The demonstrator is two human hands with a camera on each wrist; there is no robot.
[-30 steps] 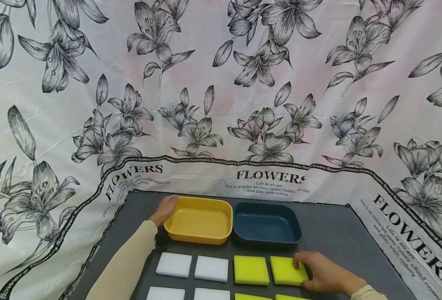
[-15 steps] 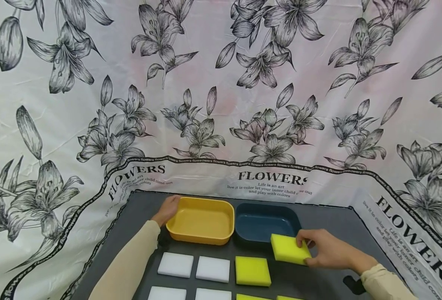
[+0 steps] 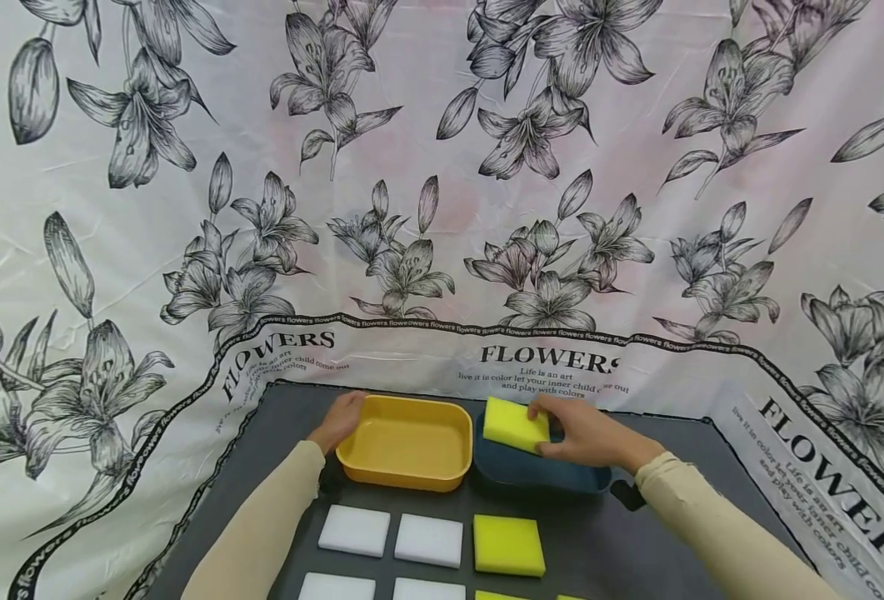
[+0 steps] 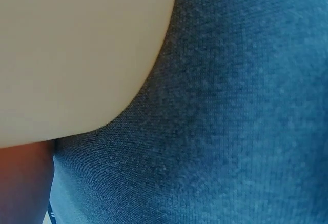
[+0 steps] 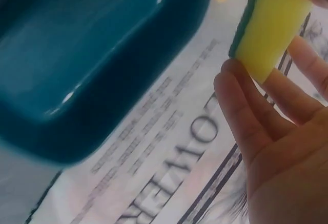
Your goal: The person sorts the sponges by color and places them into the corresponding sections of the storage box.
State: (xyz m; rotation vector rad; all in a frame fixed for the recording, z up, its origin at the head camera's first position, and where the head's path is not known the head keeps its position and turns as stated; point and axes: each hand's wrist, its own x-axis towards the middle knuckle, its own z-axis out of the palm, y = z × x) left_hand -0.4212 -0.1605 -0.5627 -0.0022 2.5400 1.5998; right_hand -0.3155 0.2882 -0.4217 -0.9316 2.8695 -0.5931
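Flowered cloth [image 3: 412, 250] behind grey desk [image 3: 606, 546] | right hand [image 3: 584, 433] has carried yellow sponge [image 3: 512, 425] off the desk to above blue tray [image 3: 539, 477], pinching it; seemingly mid-transfer | left hand [image 3: 339, 422] at yellow tray [image 3: 404, 481], left of blue tray; grip cannot be told | nearest white blocks [image 3: 337, 587], front-left of blue tray, cut off; left wrist view unreadable

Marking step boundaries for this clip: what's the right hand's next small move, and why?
I'd lower the yellow sponge into the blue tray. The right hand holds it raised, and in the head view it overlaps that tray. The right wrist view shows no sponge in the visible part of the tray's floor, so there is probably room.
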